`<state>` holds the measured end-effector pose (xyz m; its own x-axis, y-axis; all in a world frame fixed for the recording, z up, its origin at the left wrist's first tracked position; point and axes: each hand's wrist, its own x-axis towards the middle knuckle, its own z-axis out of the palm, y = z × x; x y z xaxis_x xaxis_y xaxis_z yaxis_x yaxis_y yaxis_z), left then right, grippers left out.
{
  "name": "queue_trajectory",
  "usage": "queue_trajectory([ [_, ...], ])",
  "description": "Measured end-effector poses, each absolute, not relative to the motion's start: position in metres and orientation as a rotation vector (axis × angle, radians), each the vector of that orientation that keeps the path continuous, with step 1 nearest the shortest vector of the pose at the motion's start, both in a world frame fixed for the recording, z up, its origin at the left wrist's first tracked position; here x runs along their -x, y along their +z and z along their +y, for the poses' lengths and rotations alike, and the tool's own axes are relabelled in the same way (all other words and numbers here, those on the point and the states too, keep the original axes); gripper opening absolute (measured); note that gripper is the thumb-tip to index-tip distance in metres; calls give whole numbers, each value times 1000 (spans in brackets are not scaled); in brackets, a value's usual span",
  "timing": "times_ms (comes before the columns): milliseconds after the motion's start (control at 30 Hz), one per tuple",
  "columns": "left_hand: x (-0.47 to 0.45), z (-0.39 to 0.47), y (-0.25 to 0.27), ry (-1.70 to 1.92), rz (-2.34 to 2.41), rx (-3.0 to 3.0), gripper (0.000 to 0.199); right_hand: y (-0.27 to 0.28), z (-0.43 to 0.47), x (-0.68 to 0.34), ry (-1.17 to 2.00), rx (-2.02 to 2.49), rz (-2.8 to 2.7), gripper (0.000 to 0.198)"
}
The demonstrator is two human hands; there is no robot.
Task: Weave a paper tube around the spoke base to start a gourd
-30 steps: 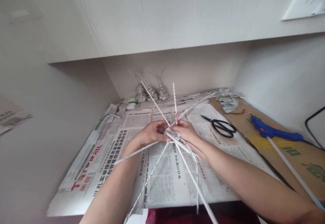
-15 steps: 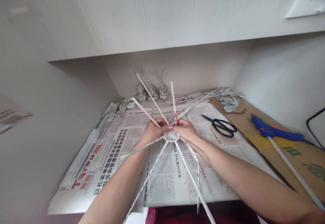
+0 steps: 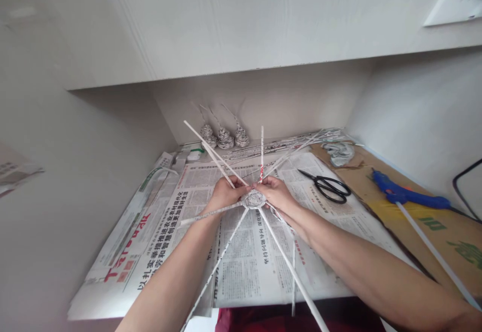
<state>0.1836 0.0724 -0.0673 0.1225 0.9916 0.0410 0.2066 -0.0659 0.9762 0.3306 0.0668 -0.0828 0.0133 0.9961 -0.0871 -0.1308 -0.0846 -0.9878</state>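
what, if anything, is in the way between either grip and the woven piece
Nothing visible: the left grip and right grip both already hold the woven piece at its far edge. The scissors lie off to the right on the newspaper, out of the way.

Both hands (image 3: 277, 193) — on a woven disc (image 3: 255, 200)

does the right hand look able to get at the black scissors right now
Probably yes: the black scissors lie on the newspaper, right of the right hand, with nothing seen over them or between. The hand holds the woven paper piece, though, and would likely need to let go first.
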Motion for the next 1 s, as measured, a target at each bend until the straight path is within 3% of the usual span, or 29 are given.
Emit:
queue_trajectory([
  [267,-188,72,-70,1104,1243,-1393,18,-90,70,-330,1203,1251,-1059,20],
  [500,-188,74,-76,1084,1158,-1415,30,-90,71,-329,1252,1196,-1027,16],
  [867,-192,75,-80,1119,1160,-1186,32,-88,68,-327,1377,1056,-944,29],
  [1000,-192,75,-77,1112,1189,-1154,27,-85,69,-332,1446,1021,-904,24],
])
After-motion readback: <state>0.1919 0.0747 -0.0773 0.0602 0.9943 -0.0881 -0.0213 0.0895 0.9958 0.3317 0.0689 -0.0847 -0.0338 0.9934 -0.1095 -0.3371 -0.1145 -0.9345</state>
